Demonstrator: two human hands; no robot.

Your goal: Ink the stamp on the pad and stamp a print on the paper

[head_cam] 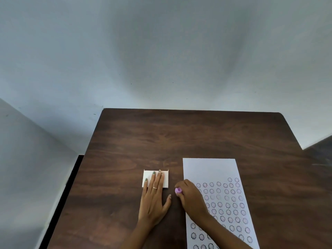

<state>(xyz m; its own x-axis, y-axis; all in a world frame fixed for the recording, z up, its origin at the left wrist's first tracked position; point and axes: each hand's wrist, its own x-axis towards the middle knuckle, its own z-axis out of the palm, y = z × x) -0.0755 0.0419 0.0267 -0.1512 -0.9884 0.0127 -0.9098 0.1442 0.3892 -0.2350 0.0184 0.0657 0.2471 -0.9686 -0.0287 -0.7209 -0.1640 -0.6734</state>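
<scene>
A small white ink pad case (166, 178) lies on the dark wooden table (179, 137), its lid shut. My left hand (153, 196) lies flat with its fingers spread on the case. My right hand (191, 198) grips a small purple stamp (178, 190), held between the case and the left edge of the paper. The white paper (210, 169) lies to the right, its lower part covered in rows of several round stamped prints (228, 205); its top strip is blank.
The table stands against a pale wall (161, 51), with its left edge (86, 169) close to the ink pad case. Bare tabletop stretches behind the case and the paper.
</scene>
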